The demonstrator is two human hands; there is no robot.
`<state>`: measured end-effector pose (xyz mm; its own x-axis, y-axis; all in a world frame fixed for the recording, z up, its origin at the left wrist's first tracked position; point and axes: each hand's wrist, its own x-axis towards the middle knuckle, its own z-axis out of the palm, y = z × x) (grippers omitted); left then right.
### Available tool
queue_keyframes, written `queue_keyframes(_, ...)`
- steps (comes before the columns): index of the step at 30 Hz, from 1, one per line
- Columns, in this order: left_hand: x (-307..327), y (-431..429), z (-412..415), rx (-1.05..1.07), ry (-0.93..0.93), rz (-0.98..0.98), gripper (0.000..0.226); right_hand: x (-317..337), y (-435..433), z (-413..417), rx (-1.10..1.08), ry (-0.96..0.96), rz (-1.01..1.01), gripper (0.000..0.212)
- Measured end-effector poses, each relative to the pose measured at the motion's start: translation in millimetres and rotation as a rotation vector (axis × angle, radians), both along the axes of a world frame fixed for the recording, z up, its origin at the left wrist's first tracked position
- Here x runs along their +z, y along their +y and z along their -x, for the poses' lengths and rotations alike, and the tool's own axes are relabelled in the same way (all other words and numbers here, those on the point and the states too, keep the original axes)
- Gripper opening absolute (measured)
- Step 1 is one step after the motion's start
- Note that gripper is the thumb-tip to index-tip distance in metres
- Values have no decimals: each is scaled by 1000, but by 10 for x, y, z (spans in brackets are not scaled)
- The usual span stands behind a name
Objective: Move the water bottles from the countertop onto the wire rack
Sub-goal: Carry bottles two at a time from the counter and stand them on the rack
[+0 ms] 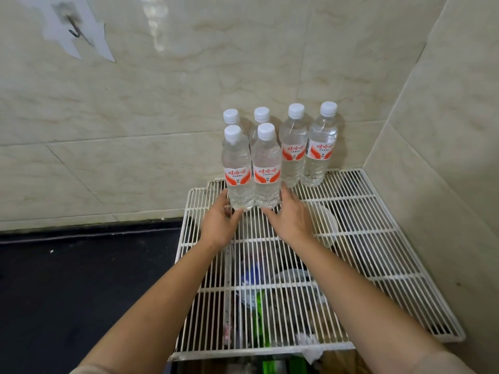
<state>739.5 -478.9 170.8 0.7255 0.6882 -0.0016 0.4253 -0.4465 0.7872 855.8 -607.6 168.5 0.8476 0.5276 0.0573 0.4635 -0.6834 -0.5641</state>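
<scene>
Two bare forearms reach forward from the bottom edge over a white wire rack (372, 247) that fills the corner between two tiled walls. Through its bars some blurred clutter shows below, among it a green package (260, 317) and a pale round container (329, 225). To the rack's left lies the dark countertop (81, 282), with no bottles on the part in view. At the far half of the rack the left hand (220, 221) cups the base of the front-left bottle (237, 168). Its fingers curve up along the bottle's left side and its thumb lies across the front of the base. The right hand (293, 218) mirrors it on the front-right bottle (266, 168), fingers along that bottle's right side and thumb at the front. How firmly either hand grips cannot be told. Both bottles stand upright on the rack, touching each other, white caps on and red-and-white labels facing the camera. Just behind them a back row of four more bottles (293, 147) stands upright along the rack's far edge, close to the beige tiled wall (162, 103). High on that wall at the left hangs a metal hook (75, 29) on a patch of torn adhesive.
</scene>
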Motion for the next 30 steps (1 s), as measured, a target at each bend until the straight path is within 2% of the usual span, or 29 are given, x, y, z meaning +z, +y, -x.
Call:
queue_keyframes(2,40,-38,121,-19,-31,-68,64,5,-70,57,-1,61,-58,98)
queue_keyframes(4,51,-58,264,-8,-26,-219,62,-11,-180,127,26,10,-114,95)
queue_keyframes(9,132,-104,678,110,-5,-479,56,-7,-273,305,99,-296,-215,87)
queue_keyframes(13,170,-96,1231,266,-23,-608,50,-80,-56,574,301,-526,-352,84)
queue_keyframes(18,226,-31,2204,485,-10,-778,50,-93,430,1226,568,-516,-403,78)
queue_keyframes(23,291,45,3423,643,167,-935,54,28,798,2203,769,-489,-310,73)
queue_keyframes(26,405,136,4257,720,268,-977,57,101,1076,2898,884,-525,-265,72)
queue_keyframes(30,504,304,5459,804,315,-966,61,136,1508,4013,937,-540,-293,72)
